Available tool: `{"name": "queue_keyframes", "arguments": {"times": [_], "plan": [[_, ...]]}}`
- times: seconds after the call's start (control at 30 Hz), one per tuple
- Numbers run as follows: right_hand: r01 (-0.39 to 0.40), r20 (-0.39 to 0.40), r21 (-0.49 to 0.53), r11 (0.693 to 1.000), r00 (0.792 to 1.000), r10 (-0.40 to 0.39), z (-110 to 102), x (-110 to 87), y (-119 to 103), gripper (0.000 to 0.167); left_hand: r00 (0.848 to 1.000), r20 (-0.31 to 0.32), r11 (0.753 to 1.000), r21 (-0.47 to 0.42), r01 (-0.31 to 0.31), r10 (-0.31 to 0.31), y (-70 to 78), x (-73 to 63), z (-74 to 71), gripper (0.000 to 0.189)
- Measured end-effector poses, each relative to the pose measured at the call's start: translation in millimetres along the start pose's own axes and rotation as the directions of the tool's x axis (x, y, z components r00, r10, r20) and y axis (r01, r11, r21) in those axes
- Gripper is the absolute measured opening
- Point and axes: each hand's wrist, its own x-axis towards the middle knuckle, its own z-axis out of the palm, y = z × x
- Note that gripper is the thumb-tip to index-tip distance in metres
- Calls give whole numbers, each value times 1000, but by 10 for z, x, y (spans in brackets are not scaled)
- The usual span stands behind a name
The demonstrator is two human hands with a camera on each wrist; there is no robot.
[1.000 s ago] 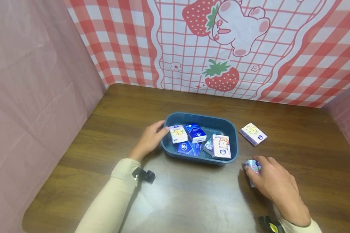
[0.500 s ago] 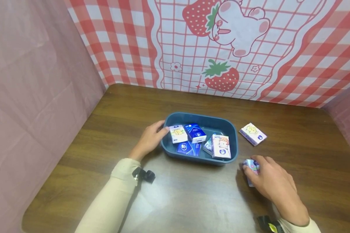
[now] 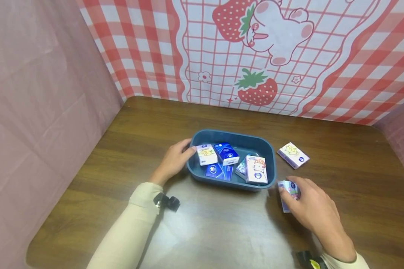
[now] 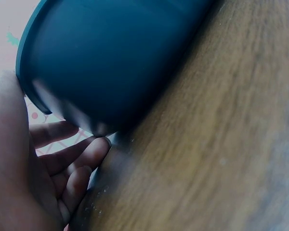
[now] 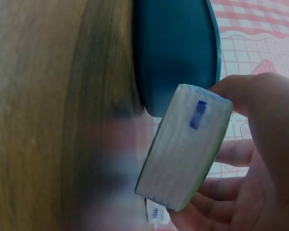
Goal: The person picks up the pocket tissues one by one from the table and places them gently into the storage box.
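A dark blue plastic bin (image 3: 247, 142) stands on the wooden table, holding several small tissue packs. My left hand (image 3: 173, 161) grips its left end, thumb at the rim and fingers against the outer wall (image 4: 111, 57). Right of the bin, my right hand (image 3: 315, 204) holds a purple-blue patterned tissue pack (image 3: 290, 187) between thumb and fingers. The right wrist view shows this pack's white side (image 5: 185, 149) tilted, close to the bin's end. Inside the bin are a white pack with a yellow figure (image 3: 207, 155), blue packs (image 3: 226, 152) and a red-and-white pack (image 3: 256, 170).
Another white tissue pack with a yellow figure (image 3: 293, 154) lies on the table (image 3: 148, 123) right of the bin. A red checked cloth with strawberries (image 3: 256, 91) hangs behind the table. A pinkish curtain (image 3: 47, 112) hangs along the left.
My right hand has moved slightly left and away from me with the tissue pack, closer to the bin. The left hand stays at the bin's left end.
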Motion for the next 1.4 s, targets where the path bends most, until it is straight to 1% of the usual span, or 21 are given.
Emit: {"name": "queue_keyframes", "arguments": {"times": [0.33,0.43,0.7,0.8,0.93,1.03,1.23,1.3,1.4], "plan": [[16,-7,17,1000,1000,-16,2,-14,-28,62,1000,-4,1000,2,5,-5,-10,1,8,55],[30,-21,16,999,999,-29,6,-18,-30,61,1000,-5,1000,2,6,-6,-13,1,9,55],[84,-81,20,996,993,-82,13,-34,-46,55,1000,-4,1000,-1,5,-5,-14,1,8,54],[107,-118,26,994,988,-103,34,-36,-44,52,1000,-3,1000,-2,2,-2,-13,-1,6,54],[129,-145,32,991,982,-123,54,-34,-42,51,1000,-3,1000,0,2,-2,-17,0,3,55],[131,-140,33,991,982,-125,54,-28,-56,51,1000,-6,1000,1,-5,5,-21,1,-1,54],[156,-185,24,987,971,-149,43,-29,-45,48,1000,-9,1000,5,-15,15,-35,8,5,54],[155,-190,21,988,970,-148,32,-33,-35,48,1000,-11,1000,11,-15,15,-38,9,8,55],[143,-172,16,990,975,-138,16,-39,-24,50,1000,-11,1000,13,-13,13,-40,9,14,54]]}}
